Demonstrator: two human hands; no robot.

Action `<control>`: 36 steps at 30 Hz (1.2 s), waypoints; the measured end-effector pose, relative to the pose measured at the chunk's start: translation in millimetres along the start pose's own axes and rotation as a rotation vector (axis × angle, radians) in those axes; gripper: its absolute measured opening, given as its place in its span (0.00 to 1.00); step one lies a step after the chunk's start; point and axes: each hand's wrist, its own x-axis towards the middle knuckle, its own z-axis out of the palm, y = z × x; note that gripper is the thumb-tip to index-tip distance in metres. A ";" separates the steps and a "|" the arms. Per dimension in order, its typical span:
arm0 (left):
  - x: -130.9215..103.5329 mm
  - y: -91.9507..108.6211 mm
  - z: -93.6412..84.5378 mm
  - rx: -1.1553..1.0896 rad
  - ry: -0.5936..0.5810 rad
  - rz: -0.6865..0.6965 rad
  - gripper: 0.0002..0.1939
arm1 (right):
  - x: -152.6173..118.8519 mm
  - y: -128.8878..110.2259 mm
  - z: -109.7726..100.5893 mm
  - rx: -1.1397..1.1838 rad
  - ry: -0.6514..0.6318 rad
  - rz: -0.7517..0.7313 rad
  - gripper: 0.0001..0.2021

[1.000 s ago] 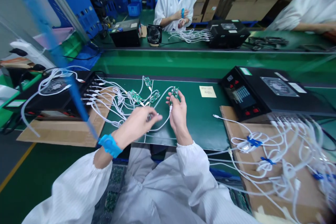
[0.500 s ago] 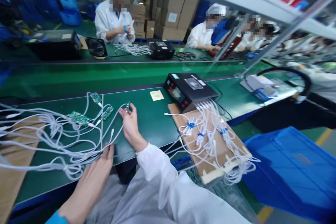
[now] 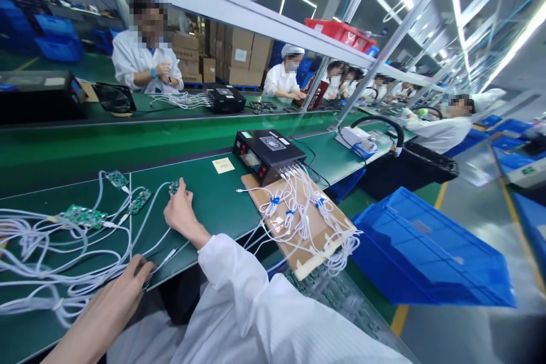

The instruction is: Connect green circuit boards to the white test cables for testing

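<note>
My right hand (image 3: 183,213) is closed in a pinch on a small green circuit board (image 3: 173,186), held just over the green bench. A white cable (image 3: 150,210) runs from that board down towards the bench's near edge. At that edge my left hand (image 3: 123,290) has its fingers closed on another white cable, whose plug (image 3: 169,256) sticks out past the fingertips. A small dark green bit shows under those fingers, too hidden to name. Several circuit boards (image 3: 85,216) lie to the left with cables plugged in, beside a tangle of white cables (image 3: 38,250).
A black box with a display (image 3: 271,151) stands right of my hands. Its white cables spread over a cardboard sheet (image 3: 273,233) jutting past the bench edge. A yellow note (image 3: 223,165) lies nearby. Right are blue bins (image 3: 430,250). Co-workers sit across the bench.
The view has swung right and up, so the bench sits further left. My right hand has turned the small board to show its face. My left fingers have closed on the cable behind its plug.
</note>
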 end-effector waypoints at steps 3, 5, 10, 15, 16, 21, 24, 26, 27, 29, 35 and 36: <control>-5.3 -1.0 -2.4 -0.004 -0.053 0.005 0.22 | -1.3 3.4 -0.9 -0.183 -0.008 -0.087 0.36; -9.6 -5.0 -3.1 -0.074 -0.016 0.027 0.22 | -0.9 6.0 -5.0 -0.244 0.005 -0.122 0.31; -26.1 -11.9 -29.0 -0.386 0.160 0.050 0.19 | -11.8 17.3 -28.4 -0.189 -0.021 -0.137 0.26; -39.9 -10.5 -82.1 -0.653 0.244 -0.113 0.19 | -62.5 21.0 -42.6 0.019 0.148 -0.200 0.14; -41.2 -10.8 -90.6 -0.689 0.251 -0.144 0.18 | -74.3 17.2 -43.2 0.075 0.124 -0.213 0.15; -36.8 -6.7 -108.3 -0.735 0.264 -0.201 0.17 | -110.6 -28.5 -31.6 0.380 -0.116 -0.278 0.17; -26.8 0.0 -100.4 -0.787 0.162 -0.119 0.15 | -109.5 -55.0 -14.0 0.526 -0.193 -0.228 0.18; -21.4 2.9 -92.1 -0.825 0.144 -0.065 0.14 | -104.1 -62.7 -3.9 0.605 -0.190 -0.127 0.17; -19.9 3.3 -88.3 -0.836 0.165 -0.073 0.14 | -101.3 -63.7 -0.5 0.642 -0.169 -0.080 0.16; -18.7 2.7 -83.7 -0.861 0.257 -0.170 0.14 | -96.5 -61.9 3.1 0.702 -0.111 -0.019 0.16; -7.6 -0.2 -102.5 -1.616 0.514 -0.472 0.17 | -94.6 -56.1 11.0 0.856 -0.179 0.107 0.20; -2.6 -0.4 -108.4 -1.761 0.577 -0.470 0.16 | -95.7 -56.6 13.8 0.859 -0.193 0.117 0.20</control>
